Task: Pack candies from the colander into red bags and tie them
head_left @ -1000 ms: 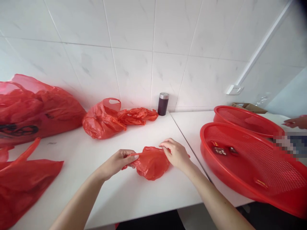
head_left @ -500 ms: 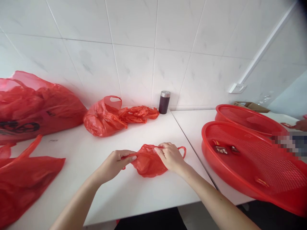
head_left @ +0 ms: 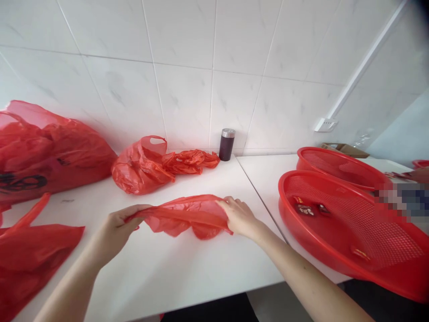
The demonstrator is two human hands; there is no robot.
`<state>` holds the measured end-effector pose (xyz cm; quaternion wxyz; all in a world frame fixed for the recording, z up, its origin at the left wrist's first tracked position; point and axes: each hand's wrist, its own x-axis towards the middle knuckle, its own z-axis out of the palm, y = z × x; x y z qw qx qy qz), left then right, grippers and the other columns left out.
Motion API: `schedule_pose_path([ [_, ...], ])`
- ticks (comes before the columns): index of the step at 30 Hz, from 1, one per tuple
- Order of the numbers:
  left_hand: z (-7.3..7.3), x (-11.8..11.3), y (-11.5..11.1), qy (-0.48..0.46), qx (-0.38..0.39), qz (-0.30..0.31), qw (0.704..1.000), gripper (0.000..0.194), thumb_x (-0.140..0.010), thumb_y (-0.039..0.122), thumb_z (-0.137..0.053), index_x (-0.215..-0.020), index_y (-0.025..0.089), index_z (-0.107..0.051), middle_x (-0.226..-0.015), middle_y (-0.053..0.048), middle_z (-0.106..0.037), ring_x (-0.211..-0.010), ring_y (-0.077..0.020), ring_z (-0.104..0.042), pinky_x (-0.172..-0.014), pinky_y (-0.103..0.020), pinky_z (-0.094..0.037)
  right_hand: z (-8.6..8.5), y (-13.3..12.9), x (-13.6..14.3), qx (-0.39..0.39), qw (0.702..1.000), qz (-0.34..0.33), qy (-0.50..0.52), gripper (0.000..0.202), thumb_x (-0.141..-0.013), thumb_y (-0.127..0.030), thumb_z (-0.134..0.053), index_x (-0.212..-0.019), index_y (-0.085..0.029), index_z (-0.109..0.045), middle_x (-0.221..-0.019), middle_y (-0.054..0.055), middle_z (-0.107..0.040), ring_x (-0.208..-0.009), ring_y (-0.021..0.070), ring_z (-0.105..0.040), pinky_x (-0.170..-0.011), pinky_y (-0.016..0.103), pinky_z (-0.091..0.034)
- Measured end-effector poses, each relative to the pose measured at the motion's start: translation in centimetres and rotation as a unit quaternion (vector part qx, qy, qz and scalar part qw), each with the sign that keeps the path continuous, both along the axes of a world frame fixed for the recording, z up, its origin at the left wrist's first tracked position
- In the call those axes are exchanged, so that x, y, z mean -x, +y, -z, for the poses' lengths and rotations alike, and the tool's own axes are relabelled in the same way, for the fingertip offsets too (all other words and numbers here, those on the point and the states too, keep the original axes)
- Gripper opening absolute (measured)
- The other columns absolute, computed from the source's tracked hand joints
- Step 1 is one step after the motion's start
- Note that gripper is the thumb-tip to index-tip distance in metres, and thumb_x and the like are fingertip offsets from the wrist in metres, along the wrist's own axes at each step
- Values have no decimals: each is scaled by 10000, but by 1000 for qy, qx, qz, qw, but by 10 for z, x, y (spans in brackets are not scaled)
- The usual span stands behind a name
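Wider apart than half a second ago, the left hand point(head_left: 117, 230) having shifted left, both hands now stretch a thin, translucent red plastic bag point(head_left: 196, 219) between them, over the near middle of the smooth white tabletop point(head_left: 167, 277). The left hand's fingers are closed on its left edge; the right hand point(head_left: 241, 217) pinches its right edge. Pulling harder might split the film, and a loose pinch could let an edge slip. At right, the large, round, perforated red plastic basket point(head_left: 284, 210) seems to overhang the near table edge, so a knock could tip it.
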<state>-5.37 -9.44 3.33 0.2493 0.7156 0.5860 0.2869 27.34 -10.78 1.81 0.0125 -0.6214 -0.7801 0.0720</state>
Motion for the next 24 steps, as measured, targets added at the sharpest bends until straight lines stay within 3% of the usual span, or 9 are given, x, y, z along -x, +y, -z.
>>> schedule_pose_path([
  [4,-20,-9,-18,58,-83,0,995,379,-844,469,-518,-1150,264,-612,-1256,-64,-615,-1104,-290,-585,-923,-427,-478,-23,8,-8,-24,999,30,-27,833,-733,-11,-473,-1481,-299,-247,-1103,77,-613,-806,210,-630,-604,280,-376],
  [7,-34,-61,-39,75,-269,-14,960,283,-846,467,-560,-1033,283,-668,-1452,-61,-416,-1280,-333,-444,-1017,-521,-398,-37,2,6,-78,996,1,-45,753,-752,-27,-448,-1444,-289,-307,-1025,66,-619,-737,202,-629,-568,278,-350],
  [9,-30,-98,-41,112,-328,5,938,232,-882,399,-534,-887,263,-723,-1501,-54,-356,-1388,-368,-287,-1087,-589,-272,-43,-6,20,-101,993,-26,-45,712,-769,-49,-447,-1428,-285,-319,-1018,64,-607,-720,191,-623,-566,273,-353],
  [12,0,-122,-16,212,-291,-36,932,264,-906,310,-499,-878,228,-748,-1541,-112,-305,-1414,-419,-205,-1070,-689,-180,-48,-20,29,-115,991,-51,-53,691,-792,-66,-443,-1428,-292,-299,-1020,62,-597,-729,176,-620,-574,258,-367],
  [14,23,-110,9,279,-243,-53,928,267,-883,223,-504,-800,177,-753,-1559,-136,-270,-1406,-456,-197,-1049,-713,-191,-50,-26,19,-114,990,-34,-82,722,-800,-61,-439,-1456,-302,-256,-1016,69,-598,-732,183,-627,-587,263,-379],
  [16,36,-87,29,325,-192,-72,923,275,-834,119,-506,-916,177,-762,-1549,-152,-288,-1386,-463,-249,-1028,-694,-260,-51,-27,-1,-93,989,2,-116,749,-803,-65,-455,-1475,-318,-241,-1044,87,-598,-757,207,-642,-607,280,-395],
  [18,35,-66,39,338,-158,-61,926,413,-802,48,-467,-1063,215,-739,-1511,-152,-360,-1343,-423,-357,-1006,-626,-349,-53,-24,-24,-55,987,39,-149,799,-781,-68,-505,-1486,-333,-240,-1072,102,-599,-785,238,-654,-621,296,-407],
  [21,16,-58,31,308,-113,39,944,618,-748,-31,-400,-1186,305,-679,-1493,-105,-394,-1280,-333,-470,-968,-492,-443,-59,-20,-51,-27,983,85,-159,871,-761,-52,-525,-1509,-346,-190,-1087,107,-607,-802,257,-661,-639,310,-425],
  [24,-4,-67,12,214,-40,158,963,649,-778,0,-377,-1250,377,-613,-1544,-38,-305,-1071,-238,-628,-792,-336,-543,-74,-28,-75,-24,994,95,-45,707,-866,-204,-492,-1501,-363,-228,-1157,90,-598,-897,248,-652,-706,320,-466],
])
